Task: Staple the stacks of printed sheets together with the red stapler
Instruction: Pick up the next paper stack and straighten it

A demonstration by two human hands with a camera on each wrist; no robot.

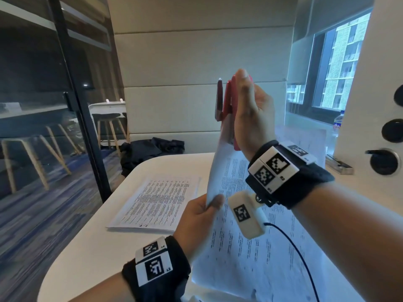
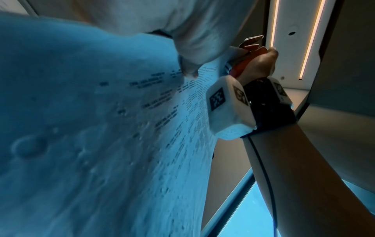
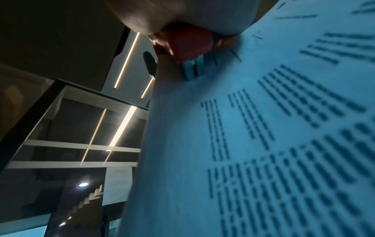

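Note:
My right hand point(image 1: 250, 110) grips the red stapler point(image 1: 226, 101) upright in the air above the table, thumb along its top. The stapler's mouth sits over the top corner of a raised stack of printed sheets point(image 1: 220, 171). My left hand point(image 1: 200, 214) pinches that stack at its left edge, lower down. In the left wrist view the stapler point(image 2: 239, 64) and the sheets point(image 2: 121, 128) fill the frame. The right wrist view shows the stapler's red end point(image 3: 190, 44) against the printed sheets point(image 3: 263, 144). A second stack of sheets point(image 1: 157, 203) lies flat on the white table point(image 1: 91, 247).
More printed pages point(image 1: 272, 258) lie on the table under my right arm. A dark bag point(image 1: 148, 151) rests on the bench behind the table. A water bottle point(image 1: 338, 123) and a small metal box point(image 1: 339, 165) stand at the right by the window.

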